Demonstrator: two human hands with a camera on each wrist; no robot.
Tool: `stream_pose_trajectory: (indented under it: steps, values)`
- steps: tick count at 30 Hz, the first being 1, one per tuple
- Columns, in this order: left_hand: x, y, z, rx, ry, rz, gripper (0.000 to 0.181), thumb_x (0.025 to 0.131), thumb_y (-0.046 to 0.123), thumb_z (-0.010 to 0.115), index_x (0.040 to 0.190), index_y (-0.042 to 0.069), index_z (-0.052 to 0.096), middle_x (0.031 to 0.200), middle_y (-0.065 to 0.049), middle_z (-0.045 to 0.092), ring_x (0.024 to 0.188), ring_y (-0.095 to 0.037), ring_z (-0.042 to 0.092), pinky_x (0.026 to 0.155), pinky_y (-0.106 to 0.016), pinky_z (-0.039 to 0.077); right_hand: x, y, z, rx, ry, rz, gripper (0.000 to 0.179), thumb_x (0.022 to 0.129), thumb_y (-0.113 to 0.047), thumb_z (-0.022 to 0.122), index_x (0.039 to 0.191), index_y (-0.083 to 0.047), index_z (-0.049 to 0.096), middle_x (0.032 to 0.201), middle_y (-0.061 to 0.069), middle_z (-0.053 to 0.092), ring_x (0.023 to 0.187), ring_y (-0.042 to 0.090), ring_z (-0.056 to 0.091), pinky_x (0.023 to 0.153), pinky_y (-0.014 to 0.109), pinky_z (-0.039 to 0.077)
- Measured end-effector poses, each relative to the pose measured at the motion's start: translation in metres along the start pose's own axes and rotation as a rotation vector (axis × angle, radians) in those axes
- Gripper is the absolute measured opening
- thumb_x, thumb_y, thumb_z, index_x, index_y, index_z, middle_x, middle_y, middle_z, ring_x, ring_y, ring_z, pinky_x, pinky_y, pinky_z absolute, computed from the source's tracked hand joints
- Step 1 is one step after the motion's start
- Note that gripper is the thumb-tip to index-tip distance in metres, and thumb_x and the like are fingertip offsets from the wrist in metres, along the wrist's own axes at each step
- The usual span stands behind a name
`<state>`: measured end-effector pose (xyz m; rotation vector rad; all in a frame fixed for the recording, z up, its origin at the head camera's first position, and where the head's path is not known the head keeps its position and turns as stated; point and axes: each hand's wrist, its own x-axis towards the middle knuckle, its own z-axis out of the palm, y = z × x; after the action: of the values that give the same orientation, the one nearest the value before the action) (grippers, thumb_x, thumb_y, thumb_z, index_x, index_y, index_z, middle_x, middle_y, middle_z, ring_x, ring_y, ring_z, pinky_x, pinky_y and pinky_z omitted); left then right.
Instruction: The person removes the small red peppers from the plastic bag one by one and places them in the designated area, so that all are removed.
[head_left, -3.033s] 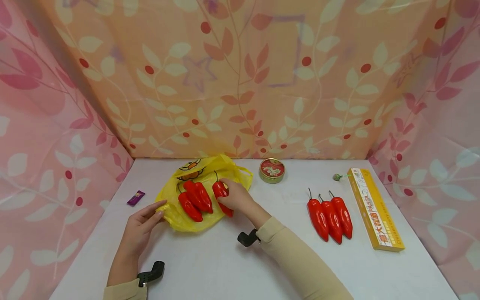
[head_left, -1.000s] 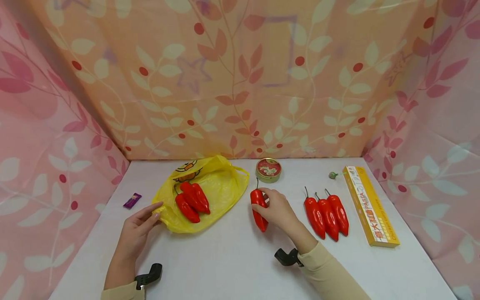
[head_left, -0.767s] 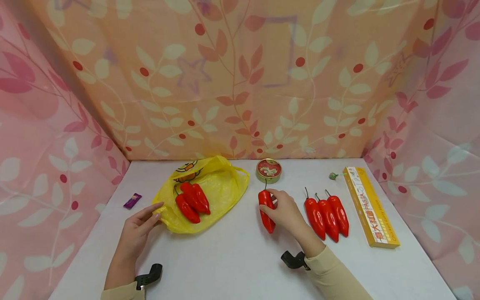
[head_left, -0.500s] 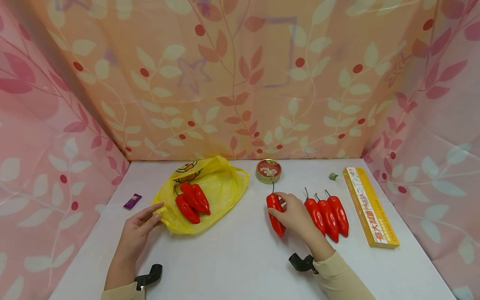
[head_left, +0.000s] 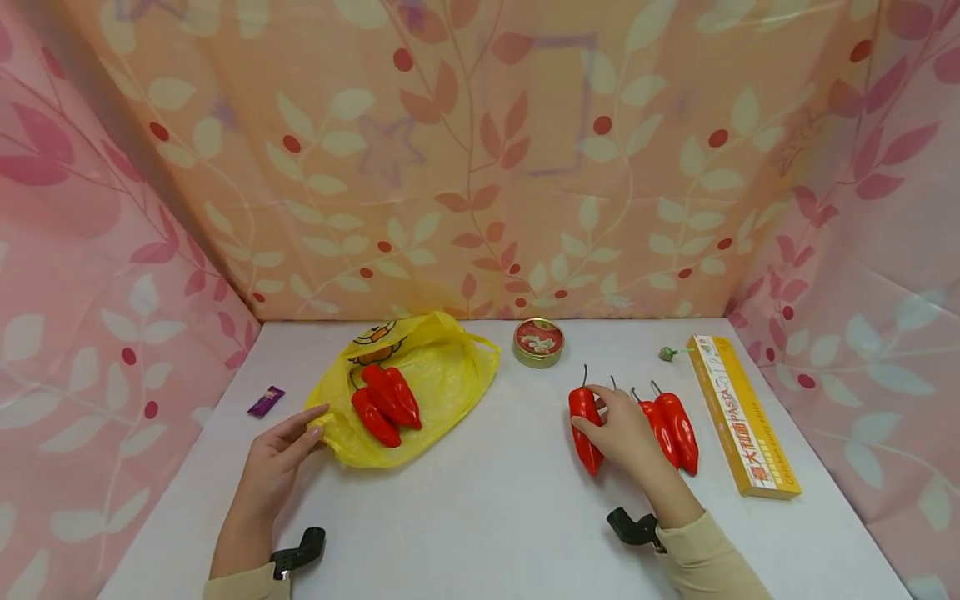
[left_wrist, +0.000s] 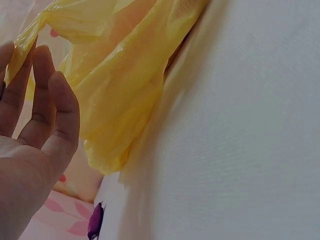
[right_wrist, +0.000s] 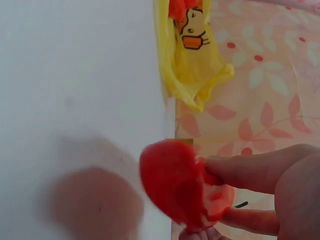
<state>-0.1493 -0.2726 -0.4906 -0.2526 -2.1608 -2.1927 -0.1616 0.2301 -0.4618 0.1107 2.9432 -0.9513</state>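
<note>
Vs 3.0 s ago: right hand [head_left: 628, 429] was over the bag, now well right of it, thumb and fingers gripping a glossy red long pepper with a dark stem [head_left: 583, 427]. Pepper points stem far, tip near; right wrist view shows its shadow on the white tabletop [head_left: 465, 525]. Left hand [head_left: 272, 462] same spot, pinching the left edge of the yellow translucent plastic bag [head_left: 457, 392]. Three red peppers [head_left: 392, 398] still in bag.

Just right of the held pepper: two red peppers side by side [head_left: 681, 429], partly behind the right hand; a third stem shows there too.

Edges/room: far edge meets the floral cloth backdrop [head_left: 480, 167]; round red-and-gold tin [head_left: 538, 340] close to it. Long yellow pasta box [head_left: 745, 417] near the right edge, small purple wrapped packet [head_left: 266, 402] near the left. Open tabletop between bag and held pepper, and along the near side.
</note>
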Motion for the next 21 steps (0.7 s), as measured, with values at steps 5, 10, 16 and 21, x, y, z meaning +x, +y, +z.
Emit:
stream_pose_trajectory:
  steps: [5,10,16,21]
  values:
    - [-0.001,-0.002,0.000,0.016,0.004,-0.028,0.042,0.103,0.009,0.057,0.139,-0.011,0.051,0.131,0.009,0.065,0.109,-0.004,0.065,0.091,-0.019,0.056,-0.002,0.012,-0.002,-0.067,0.010,0.019,0.067,0.087,-0.031,0.078,0.143,-0.007,0.051,0.119,0.019,0.063,0.104,0.032,0.061,0.077,0.049,0.061]
    - [0.000,-0.001,0.000,0.042,0.008,-0.034,0.043,0.103,0.012,0.057,0.140,-0.010,0.051,0.132,0.009,0.064,0.110,-0.005,0.065,0.091,-0.019,0.056,-0.002,0.019,-0.002,-0.111,0.020,0.030,0.068,0.086,-0.030,0.078,0.143,-0.004,0.050,0.125,0.024,0.059,0.110,0.038,0.058,0.080,0.057,0.060]
    - [0.000,-0.001,-0.001,0.031,0.011,-0.026,0.043,0.103,0.011,0.058,0.139,-0.010,0.051,0.132,0.009,0.065,0.111,-0.005,0.065,0.091,-0.020,0.057,0.000,0.023,-0.001,-0.191,0.042,0.040,0.067,0.085,-0.032,0.079,0.141,-0.003,0.054,0.122,0.026,0.057,0.109,0.039,0.055,0.083,0.060,0.058]
    - [0.000,-0.002,-0.001,0.039,0.022,-0.037,0.043,0.103,0.012,0.058,0.139,-0.009,0.052,0.132,0.009,0.065,0.112,-0.005,0.065,0.091,-0.021,0.057,0.001,0.024,-0.001,-0.224,0.026,0.057,0.068,0.084,-0.034,0.080,0.139,-0.002,0.056,0.124,0.027,0.055,0.112,0.041,0.053,0.083,0.061,0.058]
